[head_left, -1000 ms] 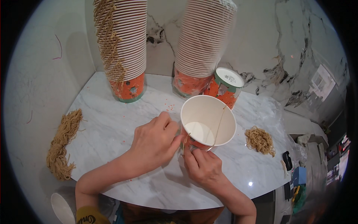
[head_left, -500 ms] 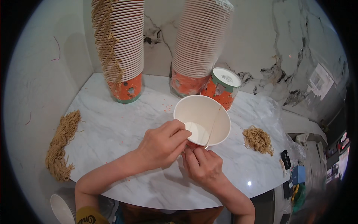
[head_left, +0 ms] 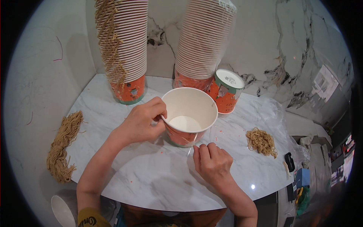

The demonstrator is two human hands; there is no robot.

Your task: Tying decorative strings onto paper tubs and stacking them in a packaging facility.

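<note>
A white-lined paper bucket point(head_left: 185, 125) with an orange printed outside stands upright in the middle of the table. My left hand point(head_left: 141, 119) pinches its rim on the left side, thumb outside. Just in front of the bucket's base, my right hand point(head_left: 213, 162) is closed, its fingers curled and pressed together. Whatever it may hold is too small to make out. At the bucket's far right rim shows a short bit of thin string point(head_left: 213, 104). A tangled pile of tan string point(head_left: 261, 142) lies to the right of my right hand.
Two tall stacks of nested buckets stand at the back, the left stack point(head_left: 132, 56) draped with tan strings, the right stack point(head_left: 204, 41) in clear plastic. Beside them sits an upturned bucket point(head_left: 227, 90). A string bundle point(head_left: 64, 147) lies at the left edge. Marbled walls enclose the table.
The bucket has shifted left and turned. My left hand moved left along with its rim. My right hand came away from the bucket, and the string across its inside no longer shows.
</note>
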